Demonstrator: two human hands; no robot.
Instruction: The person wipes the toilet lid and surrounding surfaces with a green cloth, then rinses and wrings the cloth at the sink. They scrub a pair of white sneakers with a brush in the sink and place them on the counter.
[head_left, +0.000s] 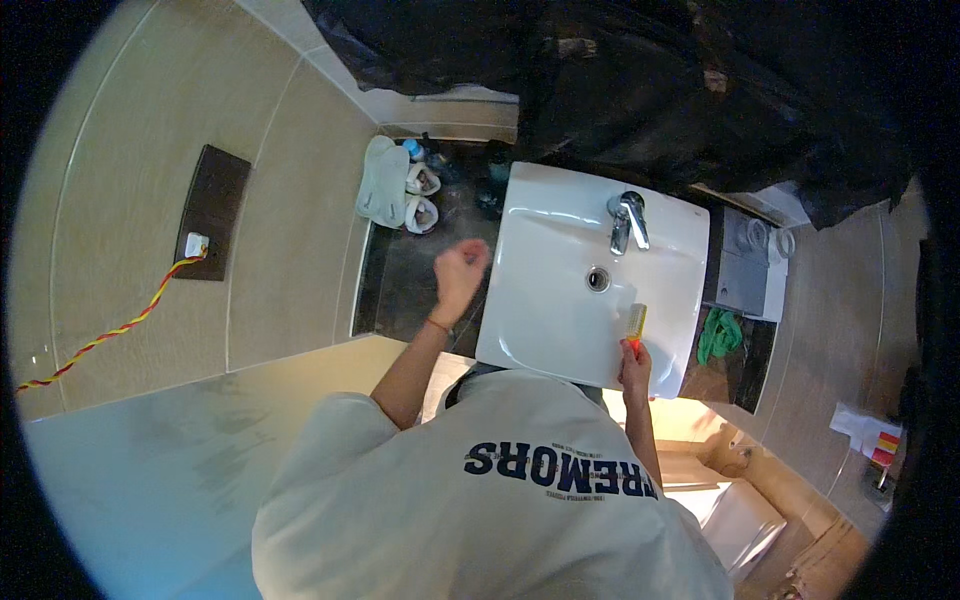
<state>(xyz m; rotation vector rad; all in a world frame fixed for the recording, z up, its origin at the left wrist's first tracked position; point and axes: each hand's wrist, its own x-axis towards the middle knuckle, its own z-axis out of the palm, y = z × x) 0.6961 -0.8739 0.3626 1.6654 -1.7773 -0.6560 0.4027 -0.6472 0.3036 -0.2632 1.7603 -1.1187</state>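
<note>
Over the lower right of a white washbasin (555, 330), my right hand (635, 365) grips the orange handle of a brush (637, 321). The brush's pale bristles point up toward the chrome tap (627, 222). The drain (598, 279) lies below the tap. My left hand (460, 274) is off the basin's left edge, above the dark counter (405, 292); its fingers are curled and blurred, and whether they hold anything cannot be told.
At the counter's back left are pale insoles (384, 180), a pair of small white items (421, 213) and a blue-capped bottle (413, 149). Right of the basin lie a grey box (739, 262) and a green cloth (719, 336). A twisted cable (142, 315) runs from a wall socket.
</note>
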